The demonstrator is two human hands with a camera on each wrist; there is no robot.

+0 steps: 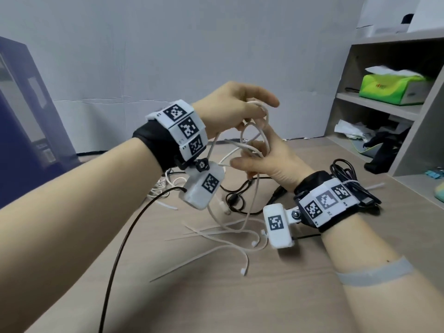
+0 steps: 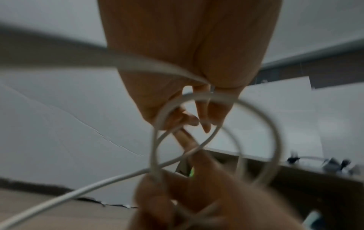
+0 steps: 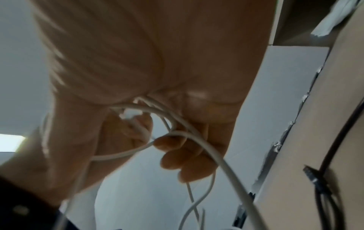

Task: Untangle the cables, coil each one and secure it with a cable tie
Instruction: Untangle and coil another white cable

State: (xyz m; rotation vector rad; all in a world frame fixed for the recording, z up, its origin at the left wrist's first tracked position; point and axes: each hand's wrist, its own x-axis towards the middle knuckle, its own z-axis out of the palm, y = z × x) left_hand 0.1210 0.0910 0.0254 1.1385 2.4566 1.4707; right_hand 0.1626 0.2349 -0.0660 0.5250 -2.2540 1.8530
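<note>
I hold a white cable [image 1: 263, 131] in the air above the wooden table [image 1: 276, 296], wound into a few loops. My left hand [image 1: 252, 114] grips the top of the loops, fingers curled round them. Just below, my right hand [image 1: 247, 157] pinches strands of the same cable. In the left wrist view the blurred white cable [image 2: 214, 99] rings the left hand [image 2: 197, 119]. The right wrist view has the right hand [image 3: 177, 149] curled round the white cable [image 3: 199, 137], with a white plug [image 3: 130, 114] by the thumb. The cable's tail hangs to the table. Several white cable ties [image 1: 216, 236] lie under the hands.
A coiled black cable [image 1: 353, 186] bound with a tie lies behind my right wrist. A loose black cable [image 1: 240, 200] and another white cable [image 1: 163, 186] lie on the table. A grey shelf unit [image 1: 374, 104] with a green tissue box [image 1: 394, 87] stands right, a blue box [image 1: 24, 121] left.
</note>
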